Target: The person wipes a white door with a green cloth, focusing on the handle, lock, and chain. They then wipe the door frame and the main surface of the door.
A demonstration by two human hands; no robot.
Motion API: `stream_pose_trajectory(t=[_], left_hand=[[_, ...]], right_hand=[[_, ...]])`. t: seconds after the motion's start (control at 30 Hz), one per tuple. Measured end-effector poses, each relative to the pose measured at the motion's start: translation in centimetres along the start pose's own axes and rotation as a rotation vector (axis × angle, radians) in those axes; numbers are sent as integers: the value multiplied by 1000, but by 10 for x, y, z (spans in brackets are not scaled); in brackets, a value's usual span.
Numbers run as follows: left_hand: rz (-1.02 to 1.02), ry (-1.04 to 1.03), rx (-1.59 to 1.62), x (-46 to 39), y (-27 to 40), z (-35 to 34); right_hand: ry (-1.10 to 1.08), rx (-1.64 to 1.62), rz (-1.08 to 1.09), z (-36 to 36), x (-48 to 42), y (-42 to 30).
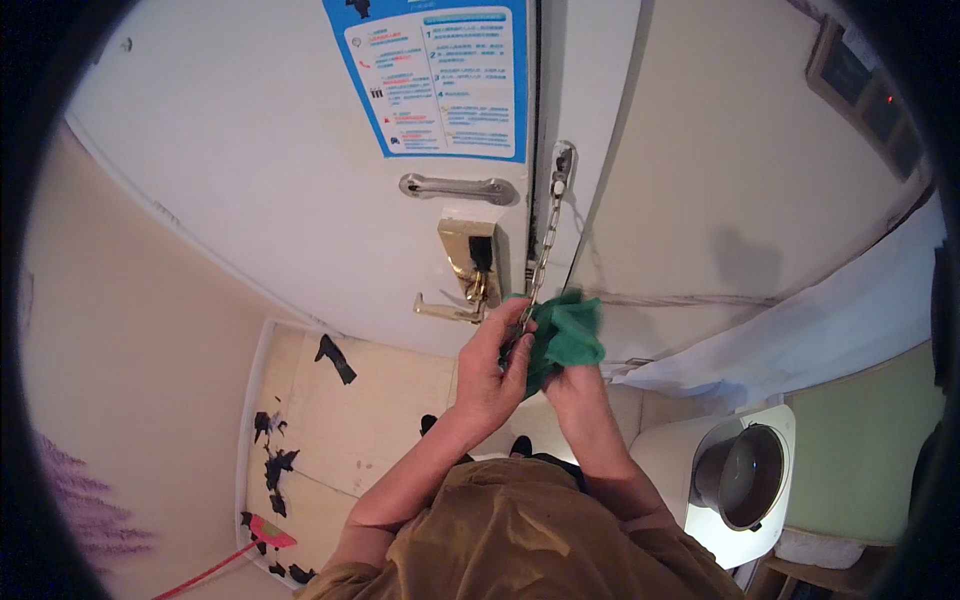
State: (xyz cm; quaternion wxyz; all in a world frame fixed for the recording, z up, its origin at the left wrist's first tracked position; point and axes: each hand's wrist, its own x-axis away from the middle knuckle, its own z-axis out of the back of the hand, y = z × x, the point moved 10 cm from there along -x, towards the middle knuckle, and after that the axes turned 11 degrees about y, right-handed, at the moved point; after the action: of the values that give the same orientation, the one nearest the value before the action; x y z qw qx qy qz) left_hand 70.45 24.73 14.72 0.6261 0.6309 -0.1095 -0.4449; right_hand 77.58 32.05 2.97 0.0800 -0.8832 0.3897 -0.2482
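Note:
A metal door chain (550,238) runs down from its plate (562,159) on the door frame into my hands. My left hand (491,360) pinches the chain's lower part between thumb and fingers. A green cloth (574,330) is bunched around the chain's lower end. From below, my right hand (574,379) holds this cloth, which hides most of its fingers. Left of the chain, the white door (285,150) carries a metal chain track (459,189), a gold lock case (459,232) and a lever handle (446,307).
A printed poster (435,82) is on the door. At right, a dark pot (739,476) sits in a white appliance, near a white curtain (720,360). Dark scraps (279,469) and a red broom (274,532) lie on the floor at left. A wall panel (862,97) shows a red light.

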Motion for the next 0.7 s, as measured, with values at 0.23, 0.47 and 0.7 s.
stream_pose_trajectory(t=[0.23, 0.47, 0.7], left_hand=[[61, -1, 16, 1, -5, -6], [-89, 13, -62, -1, -5, -2], [1, -111, 129, 8, -1, -26]], right_hand=[[-77, 1304, 768, -69, 14, -74], [-378, 1143, 813, -98, 19, -80], [29, 450, 401, -95, -49, -95]])
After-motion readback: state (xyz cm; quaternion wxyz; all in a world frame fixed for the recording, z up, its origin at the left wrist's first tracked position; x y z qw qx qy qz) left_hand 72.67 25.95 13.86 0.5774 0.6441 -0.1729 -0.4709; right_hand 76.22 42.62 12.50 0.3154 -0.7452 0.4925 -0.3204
